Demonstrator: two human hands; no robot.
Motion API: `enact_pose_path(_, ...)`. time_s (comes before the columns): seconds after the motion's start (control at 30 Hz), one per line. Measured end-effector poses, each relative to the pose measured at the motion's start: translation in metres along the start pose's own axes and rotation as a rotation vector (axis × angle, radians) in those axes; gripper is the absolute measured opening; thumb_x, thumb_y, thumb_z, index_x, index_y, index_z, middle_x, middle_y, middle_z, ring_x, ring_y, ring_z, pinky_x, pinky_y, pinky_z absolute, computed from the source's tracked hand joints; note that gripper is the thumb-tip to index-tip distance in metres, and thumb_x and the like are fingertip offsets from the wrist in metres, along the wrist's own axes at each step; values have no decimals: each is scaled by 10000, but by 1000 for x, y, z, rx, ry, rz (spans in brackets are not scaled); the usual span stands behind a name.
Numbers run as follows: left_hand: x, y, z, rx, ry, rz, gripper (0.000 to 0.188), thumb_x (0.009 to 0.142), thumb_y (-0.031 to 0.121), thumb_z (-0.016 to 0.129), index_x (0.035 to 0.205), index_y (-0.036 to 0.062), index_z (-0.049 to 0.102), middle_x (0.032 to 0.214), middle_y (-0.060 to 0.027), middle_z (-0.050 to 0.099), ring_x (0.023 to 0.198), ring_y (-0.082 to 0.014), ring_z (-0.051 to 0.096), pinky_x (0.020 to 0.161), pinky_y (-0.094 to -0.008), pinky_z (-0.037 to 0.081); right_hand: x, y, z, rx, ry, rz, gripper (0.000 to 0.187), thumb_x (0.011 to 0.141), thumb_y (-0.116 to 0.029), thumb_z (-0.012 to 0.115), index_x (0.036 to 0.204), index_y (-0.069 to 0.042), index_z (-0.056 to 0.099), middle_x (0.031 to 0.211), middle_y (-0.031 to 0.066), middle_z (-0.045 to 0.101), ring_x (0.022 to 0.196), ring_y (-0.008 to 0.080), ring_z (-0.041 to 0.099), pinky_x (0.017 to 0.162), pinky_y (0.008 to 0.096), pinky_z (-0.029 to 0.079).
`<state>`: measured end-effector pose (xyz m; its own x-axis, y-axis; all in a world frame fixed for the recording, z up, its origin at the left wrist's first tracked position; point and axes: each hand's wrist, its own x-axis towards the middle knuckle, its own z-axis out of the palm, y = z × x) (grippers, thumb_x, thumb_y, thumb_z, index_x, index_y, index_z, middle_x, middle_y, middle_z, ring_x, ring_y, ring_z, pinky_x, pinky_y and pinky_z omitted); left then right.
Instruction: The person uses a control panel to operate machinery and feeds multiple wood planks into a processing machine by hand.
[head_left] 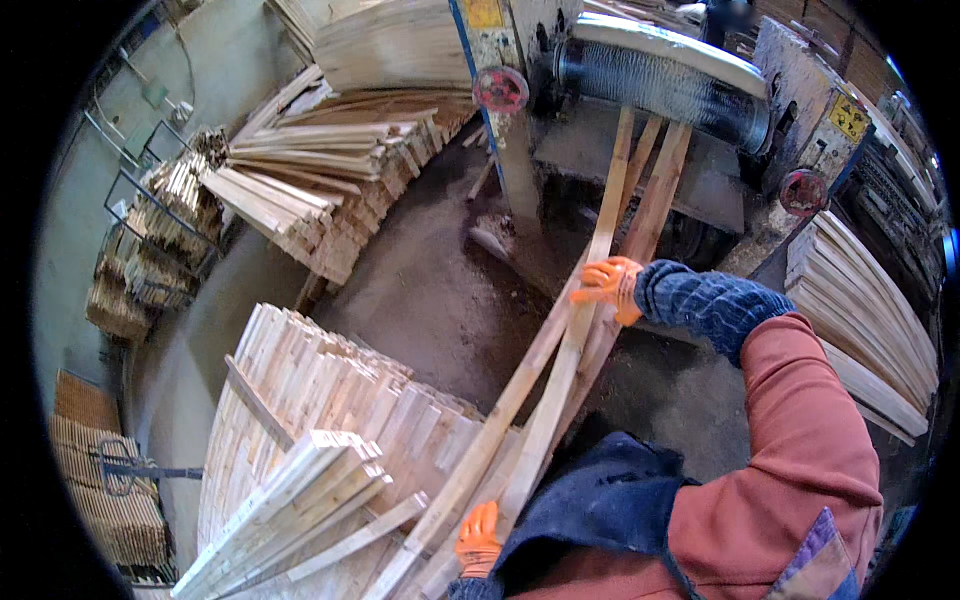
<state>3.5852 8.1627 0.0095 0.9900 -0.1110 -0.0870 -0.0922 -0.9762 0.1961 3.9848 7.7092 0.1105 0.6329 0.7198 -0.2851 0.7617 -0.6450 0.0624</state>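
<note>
Several long wooden strips (560, 385) slant from the lower edge up to a machine with a ridged roller (660, 85), their far ends lying beneath the roller. My right hand (608, 286), in an orange glove, reaches across them about midway, its fingers closed over the pale strip. Near the lower edge, my left hand (479, 540), gloved in orange too, is closed at the near part of the strips; its palm side is hidden. The strips cross and overlap at slightly different angles between the two hands.
A large stack of strips (330, 385) stands at lower left, loose pieces on top. Another pile (320, 180) lies farther back, and more boards (860, 300) are at the right. Red handwheels (500, 89) sit on the machine posts. Metal racks (160, 220) hold wood along the left wall.
</note>
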Motion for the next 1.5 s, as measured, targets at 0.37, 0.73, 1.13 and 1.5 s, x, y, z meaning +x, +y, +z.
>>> enact_pose_path(0.37, -68, -57, -48, -187, -79, -392, 668, 723, 197, 839, 1351, 161, 615, 1272, -162, 671, 1178, -376, 632, 1001, -472, 515, 32, -14, -18, 201, -102, -59, 763, 683, -332, 842, 1390, -222, 576, 1413, 136, 594, 1350, 345, 525, 1178, 474, 378)
enact_pose_path(0.73, -11, -107, -64, 14, 60, -422, 822, 686, 587, 806, 1371, 178, 610, 1234, -149, 673, 1133, -370, 631, 989, -492, 490, 73, -71, -59, 90, -90, 11, 774, 787, -415, 789, 1461, -144, 524, 1493, 154, 532, 1396, 354, 473, 1225, 453, 313)
enact_pose_path(1.13, -50, -60, -34, -284, 73, -186, 912, 703, 521, 831, 1460, 128, 509, 1379, -144, 598, 1292, -347, 541, 1120, -494, 415, 168, -302, -4, -133, -292, -527, 971, 843, -389, 738, 1639, -278, 194, 1583, 162, 398, 1326, 357, 526, 1140, 469, 397)
enact_pose_path(1.5, -64, -94, -31, -186, -91, -302, 414, 839, 388, 720, 1177, 158, 659, 1032, -95, 688, 1010, -307, 663, 927, -467, 506, 190, -363, -35, 368, -424, -717, 958, 732, -113, 761, 1594, -214, 356, 1241, 208, 666, 1122, 412, 659, 1003, 464, 530)
